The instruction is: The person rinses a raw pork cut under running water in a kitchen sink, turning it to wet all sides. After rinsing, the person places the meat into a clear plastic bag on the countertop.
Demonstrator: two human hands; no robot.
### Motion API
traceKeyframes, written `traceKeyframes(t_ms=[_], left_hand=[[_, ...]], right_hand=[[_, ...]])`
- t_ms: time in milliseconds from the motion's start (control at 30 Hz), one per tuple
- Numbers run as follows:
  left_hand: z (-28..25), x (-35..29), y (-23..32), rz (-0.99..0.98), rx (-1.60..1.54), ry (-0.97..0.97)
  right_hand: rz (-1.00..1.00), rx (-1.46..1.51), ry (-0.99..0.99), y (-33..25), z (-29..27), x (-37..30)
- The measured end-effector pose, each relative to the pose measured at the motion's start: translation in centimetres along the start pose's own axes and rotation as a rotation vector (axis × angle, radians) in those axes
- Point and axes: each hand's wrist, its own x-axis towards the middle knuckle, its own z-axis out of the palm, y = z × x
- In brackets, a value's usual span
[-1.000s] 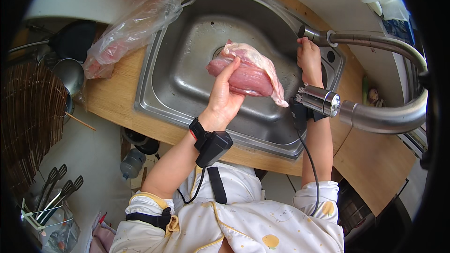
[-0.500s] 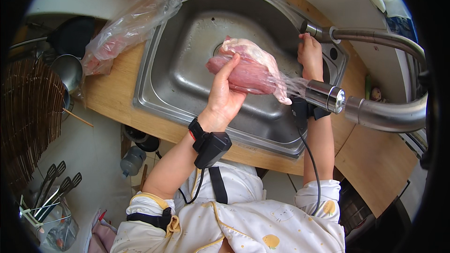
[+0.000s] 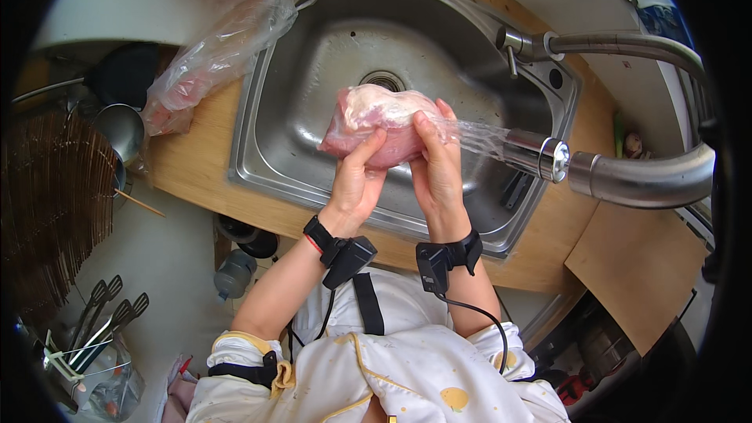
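A pale pink piece of raw meat (image 3: 392, 121) with white fat on top is held above the sink (image 3: 313, 102). My left hand (image 3: 356, 180) grips its left end, thumb on top and fingers underneath. Around the right end closes my right hand (image 3: 437, 164), its thumb lying along the upper side. Water streams from the faucet spout (image 3: 540, 154) onto the right end of the meat and my right fingers. The drain (image 3: 382, 81) shows just beyond the meat.
The faucet lever (image 3: 511, 55) is at the sink's back right. A clear plastic bag (image 3: 227, 55) with pinkish contents lies on the wooden counter (image 3: 188, 164) at the left, by a ladle (image 3: 120, 131). A utensil rack with several spatulas (image 3: 110, 313) stands lower left.
My right hand has come from the faucet lever to the meat and now holds its right end. The meat has moved slightly left and turned. Water runs in both frames.
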Motion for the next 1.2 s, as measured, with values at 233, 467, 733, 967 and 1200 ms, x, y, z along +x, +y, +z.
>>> traceKeyframes(t_ms=[233, 467, 733, 967, 1200], left_hand=[[-1.5, -1.8, 0.6, 0.041, 0.127, -0.016], [-2.8, -2.6, 0.6, -0.031, 0.169, 0.041], [-3.3, -2.6, 1.5, 0.001, 0.146, 0.052], [-2.0, -3.1, 3.7, 0.074, 0.227, 0.089], [-1.3, -3.7, 3.8, 0.085, 0.179, 0.111]], right_hand=[[0.018, 0.114, -0.002, -0.6, 1.1, -0.3], [-0.084, 0.076, 0.045, 1.4, -0.3, 0.4], [0.065, 0.167, 0.081, 2.3, -2.2, 2.0], [0.236, 0.240, -0.076, 2.1, -1.0, 0.2], [-0.047, -0.464, 0.103, 3.1, -1.2, 1.9]])
